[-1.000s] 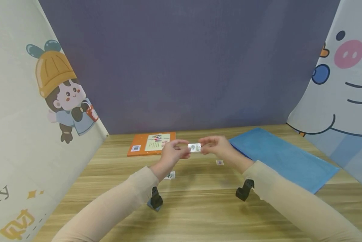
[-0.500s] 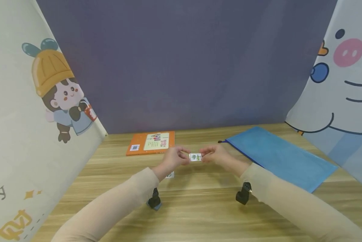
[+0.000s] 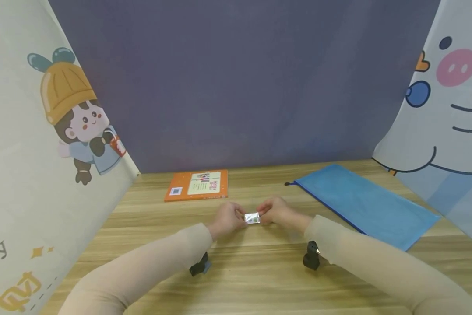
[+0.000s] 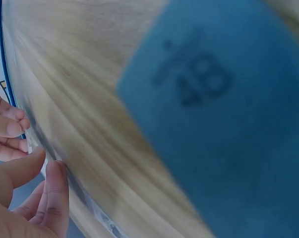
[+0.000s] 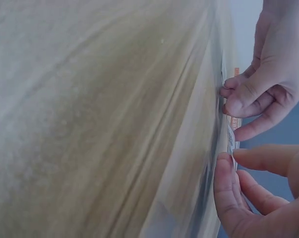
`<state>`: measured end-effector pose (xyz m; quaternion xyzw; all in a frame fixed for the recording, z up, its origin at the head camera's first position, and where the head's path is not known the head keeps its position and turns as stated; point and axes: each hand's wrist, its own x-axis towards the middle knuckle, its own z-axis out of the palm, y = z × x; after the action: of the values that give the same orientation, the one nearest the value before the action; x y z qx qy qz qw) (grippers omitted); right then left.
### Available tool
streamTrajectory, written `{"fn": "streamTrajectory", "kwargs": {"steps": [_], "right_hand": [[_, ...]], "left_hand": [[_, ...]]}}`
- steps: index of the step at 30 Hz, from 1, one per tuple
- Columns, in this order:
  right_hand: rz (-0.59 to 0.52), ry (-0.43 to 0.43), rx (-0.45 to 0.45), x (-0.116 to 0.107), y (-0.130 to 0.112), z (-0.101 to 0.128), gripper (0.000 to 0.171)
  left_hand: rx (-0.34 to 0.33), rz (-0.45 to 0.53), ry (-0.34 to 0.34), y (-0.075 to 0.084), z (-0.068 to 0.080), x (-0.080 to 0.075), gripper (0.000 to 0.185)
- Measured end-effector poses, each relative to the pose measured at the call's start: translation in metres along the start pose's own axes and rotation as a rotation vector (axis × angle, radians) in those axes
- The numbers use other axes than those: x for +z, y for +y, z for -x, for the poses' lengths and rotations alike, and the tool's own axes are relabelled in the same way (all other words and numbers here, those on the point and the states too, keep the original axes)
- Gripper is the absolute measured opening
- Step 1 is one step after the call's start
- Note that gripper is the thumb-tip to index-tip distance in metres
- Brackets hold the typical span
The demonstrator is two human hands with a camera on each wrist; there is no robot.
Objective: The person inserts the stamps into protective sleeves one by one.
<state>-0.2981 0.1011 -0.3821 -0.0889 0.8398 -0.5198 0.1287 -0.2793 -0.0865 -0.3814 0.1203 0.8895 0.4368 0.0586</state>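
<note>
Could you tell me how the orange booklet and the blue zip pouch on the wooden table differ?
The orange booklet is smaller than the blue zip pouch. The booklet lies at the far left with its edges square to the table's back edge; the pouch lies to the right, set at a slant. The booklet carries a pale printed panel and a code square; the pouch is plain with a dark zip edge. Both lie flat on the wooden table, untouched.

Long beige sleeves cover both arms; a small black camera is strapped under each wrist.

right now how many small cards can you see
1: a small card pinched between the left hand and right hand, low over the table. Others may lie hidden under the hands.
</note>
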Motion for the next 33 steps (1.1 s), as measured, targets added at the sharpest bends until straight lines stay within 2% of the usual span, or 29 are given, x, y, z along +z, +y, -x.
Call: {"fn": "streamTrajectory", "kwargs": {"steps": [5, 8, 11, 16, 23, 30, 33], "right_hand": [[0.017, 0.025, 0.029, 0.005, -0.001, 0.0, 0.039], [0.021, 0.021, 0.026, 0.007, 0.0, 0.0, 0.035], [0.015, 0.015, 0.022, 0.009, 0.001, 0.001, 0.032], [0.024, 0.006, 0.017, 0.009, 0.001, 0.001, 0.032], [0.053, 0.011, 0.02, 0.01, 0.0, 0.001, 0.032], [-0.011, 0.015, 0.026, 0.006, 0.004, -0.002, 0.035], [-0.039, 0.02, 0.022, -0.004, 0.008, -0.003, 0.037]], "left_hand": [[0.016, -0.091, 0.03, 0.001, 0.001, 0.002, 0.029], [0.005, -0.148, 0.035, 0.002, 0.002, 0.002, 0.029], [-0.026, -0.159, 0.031, 0.003, 0.003, 0.003, 0.029], [-0.059, -0.146, 0.032, 0.004, 0.003, 0.004, 0.031], [-0.054, -0.091, 0.027, 0.003, 0.004, 0.004, 0.031], [-0.043, -0.026, 0.011, 0.0, 0.002, 0.002, 0.03], [-0.033, 0.012, 0.016, 0.005, 0.0, -0.001, 0.033]]}}
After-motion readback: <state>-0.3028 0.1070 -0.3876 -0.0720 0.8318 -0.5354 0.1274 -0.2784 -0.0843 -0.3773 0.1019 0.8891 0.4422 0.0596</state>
